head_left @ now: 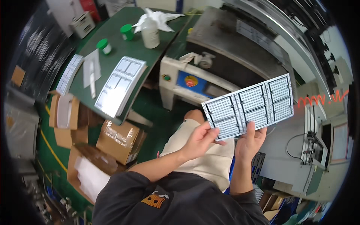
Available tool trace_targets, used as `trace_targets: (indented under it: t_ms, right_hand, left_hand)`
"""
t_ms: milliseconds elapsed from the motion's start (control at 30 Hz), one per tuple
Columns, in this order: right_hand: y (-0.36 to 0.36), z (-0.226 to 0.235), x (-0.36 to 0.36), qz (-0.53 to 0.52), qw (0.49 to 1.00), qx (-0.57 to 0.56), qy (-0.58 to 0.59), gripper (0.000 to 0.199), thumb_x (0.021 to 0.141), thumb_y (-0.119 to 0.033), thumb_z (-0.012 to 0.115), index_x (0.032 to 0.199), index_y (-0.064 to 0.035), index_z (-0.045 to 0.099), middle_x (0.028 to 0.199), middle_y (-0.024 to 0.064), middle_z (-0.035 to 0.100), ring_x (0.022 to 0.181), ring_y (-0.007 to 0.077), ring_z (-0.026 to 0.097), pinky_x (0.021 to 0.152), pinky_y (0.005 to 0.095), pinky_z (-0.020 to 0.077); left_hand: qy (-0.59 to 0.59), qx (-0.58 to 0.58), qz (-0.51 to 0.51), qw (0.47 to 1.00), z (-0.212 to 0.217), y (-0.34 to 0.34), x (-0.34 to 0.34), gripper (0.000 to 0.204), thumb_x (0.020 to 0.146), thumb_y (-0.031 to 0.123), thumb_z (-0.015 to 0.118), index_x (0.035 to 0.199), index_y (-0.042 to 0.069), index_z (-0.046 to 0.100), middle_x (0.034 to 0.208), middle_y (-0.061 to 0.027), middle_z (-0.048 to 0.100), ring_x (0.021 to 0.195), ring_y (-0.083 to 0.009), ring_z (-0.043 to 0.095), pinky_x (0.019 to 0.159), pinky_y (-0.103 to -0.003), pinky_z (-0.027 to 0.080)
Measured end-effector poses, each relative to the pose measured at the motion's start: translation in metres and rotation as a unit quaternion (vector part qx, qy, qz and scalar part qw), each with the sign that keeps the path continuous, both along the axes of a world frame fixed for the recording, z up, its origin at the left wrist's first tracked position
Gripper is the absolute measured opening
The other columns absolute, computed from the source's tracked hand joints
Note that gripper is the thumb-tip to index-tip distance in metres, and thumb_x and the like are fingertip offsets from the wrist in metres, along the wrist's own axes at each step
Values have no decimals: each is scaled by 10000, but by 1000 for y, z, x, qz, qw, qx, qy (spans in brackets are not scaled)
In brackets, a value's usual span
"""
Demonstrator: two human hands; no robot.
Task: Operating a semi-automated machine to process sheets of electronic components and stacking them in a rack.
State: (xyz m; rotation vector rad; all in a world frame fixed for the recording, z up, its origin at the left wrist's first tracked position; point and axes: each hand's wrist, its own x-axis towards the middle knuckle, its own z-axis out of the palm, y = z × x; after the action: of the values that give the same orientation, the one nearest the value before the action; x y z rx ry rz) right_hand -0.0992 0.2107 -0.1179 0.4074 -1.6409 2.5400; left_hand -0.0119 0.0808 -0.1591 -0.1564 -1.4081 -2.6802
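A white circuit board panel (252, 103), with black lines dividing it into several sections of small pads, is held tilted above my lap. My left hand (200, 141) pinches its lower left corner between thumb and fingers. Along the lower edge, my right hand (250, 141) grips it with the thumb on the face and the fingers behind, mostly hidden. To the left, a stack of similar white panels (120, 85) lies on a green table (112, 28). Another, narrower-looking stack (69, 74) sits near the table's left edge.
A machine (232, 45) with a red button stands ahead. The table carries a squeeze bottle (150, 34), white cloth (165, 19), two green-lidded jars (127, 32) and a white tool (92, 80). Cardboard boxes (119, 139) crowd the left floor. Grey equipment (288, 161) stands at right.
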Motion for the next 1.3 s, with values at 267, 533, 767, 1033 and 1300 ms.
trace_targets:
  t_ms: [267, 533, 767, 1033, 1300]
  right_hand:
    - [70, 66, -114, -88, 951, 287, 78, 349, 964, -221, 518, 1244, -14, 499, 1145, 101, 588, 1073, 204, 557, 930, 346, 436]
    - [19, 126, -329, -11, 603, 739, 299, 838, 716, -513, 746, 1314, 1, 465, 1249, 181, 552, 1195, 275, 511, 1037, 367, 375]
    - [24, 184, -301, 9, 540, 825, 165, 934, 636, -613, 745, 1306, -15, 488, 1308, 205, 510, 1234, 303, 483, 1058, 387, 360]
    - [14, 222, -244, -35, 520, 840, 149, 925, 619, -615, 756, 1294, -33, 509, 1317, 211, 503, 1241, 316, 478, 1060, 398, 357]
    - [27, 161, -228, 181, 605, 728, 269, 1082, 577, -526, 798, 1452, -133, 296, 1436, 193, 381, 1333, 354, 351, 1110, 462, 278]
  left_hand:
    - [-146, 98, 65, 982, -38, -74, 26, 310, 1003, 155, 404, 1268, 11, 476, 1159, -97, 613, 970, -192, 630, 764, -349, 552]
    - [-227, 88, 32, 969, -55, -75, 68, 321, 995, 164, 429, 1259, -11, 484, 1132, -112, 630, 1015, -213, 626, 860, -383, 528]
    - [-304, 149, -22, 941, -76, -47, 87, 351, 971, 174, 498, 1262, -22, 483, 1193, -112, 602, 1084, -213, 589, 940, -376, 469]
    - [-266, 124, -100, 951, -77, -58, 46, 375, 989, 200, 459, 1306, 0, 439, 1194, -126, 596, 1044, -236, 614, 838, -379, 533]
    - [-273, 34, -110, 955, -38, -100, 53, 430, 997, 270, 429, 1345, 26, 361, 1156, -174, 606, 881, -314, 679, 716, -392, 588]
